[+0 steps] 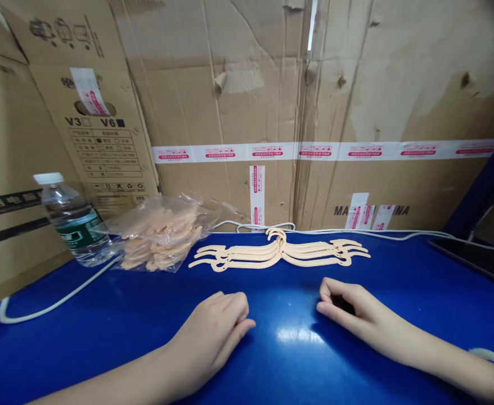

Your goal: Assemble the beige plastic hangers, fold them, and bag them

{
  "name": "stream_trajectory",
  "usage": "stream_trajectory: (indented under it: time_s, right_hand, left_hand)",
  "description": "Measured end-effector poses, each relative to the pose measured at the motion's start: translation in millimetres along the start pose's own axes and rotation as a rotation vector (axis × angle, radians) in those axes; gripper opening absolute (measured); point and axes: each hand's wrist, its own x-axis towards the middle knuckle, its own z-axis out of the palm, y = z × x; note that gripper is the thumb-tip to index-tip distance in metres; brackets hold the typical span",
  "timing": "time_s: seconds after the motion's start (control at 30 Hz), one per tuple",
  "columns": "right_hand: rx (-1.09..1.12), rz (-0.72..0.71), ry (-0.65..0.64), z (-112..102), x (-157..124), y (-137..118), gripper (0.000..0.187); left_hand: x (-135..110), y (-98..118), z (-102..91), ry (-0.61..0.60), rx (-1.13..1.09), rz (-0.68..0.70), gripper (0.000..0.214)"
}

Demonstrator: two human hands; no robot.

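Hangers (278, 253): several flat, pale beige pieces lie in 1 overlapping stack on the blue surface (289, 360). The hooks are bunched at the middle and the arms fan out to both sides. Exact count not readable.

Progress, judged from the layout: this stack is out and roughly aligned, not squared. A clear bag (162, 233) just left of it holds many more pieces of the same colour, so most of the stock looks unhandled. Nothing shows that the stacked pieces are bundled or tied.

Hands: 2, both resting on the surface on the near side of the stack and apart from it. The left hand (215, 332) sits below the stack's left end, fingers folded under into a loose fist, thumb lying forward. The right hand (348, 309) sits below the right end, curled tighter, with its fingertips tucked into shadow. No object is visible in either hand. The stack lies between them and farther from the wearer.

Surroundings: water bottle (72, 222) left of the bag; white cable (57, 304) along the back and left edge; dark flat device (475, 256) far right; cardboard boxes (247, 101) form the backdrop.
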Motion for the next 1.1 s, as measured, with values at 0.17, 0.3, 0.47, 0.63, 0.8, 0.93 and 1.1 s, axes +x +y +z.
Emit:
stream_trajectory:
  time_s: [0.17,0.3,0.47,0.63,0.8,0.93,1.1]
  right_hand:
    - [-0.018,-0.033,-0.036,-1.4,0.6,0.7,0.028]
    - [-0.065,-0.029,-0.051,-1.6,-0.2,1.6,0.025]
    - [-0.11,-0.016,-0.089,-3.1,-5.5,1.1,0.025]
    - [-0.157,-0.026,-0.094,-5.8,-7.8,0.0,0.027]
    - [-0.185,-0.042,-0.102,-6.7,-6.8,-3.2,0.027]
    - [-0.217,-0.053,-0.109,-11.6,-6.0,-12.4,0.026]
    - [-0.289,-0.027,-0.213,-34.2,-24.6,-7.8,0.034]
  left_hand:
    - [-0.7,1.4,0.5,-0.092,0.036,-0.001,0.019]
    - [-0.4,0.0,-1.1,-0.099,0.01,0.045,0.018]
    - [1.1,2.4,-7.1,-0.124,-0.007,0.087,0.021]
    - [2.1,3.5,-5.9,-0.076,0.014,0.129,0.023]
    - [-1.2,-0.5,-1.0,-0.054,0.07,0.167,0.028]
    - [-3.7,-5.0,2.8,-0.033,0.085,0.19,0.03]
    - [-3.2,-8.7,4.6,0.014,0.067,0.182,0.035]
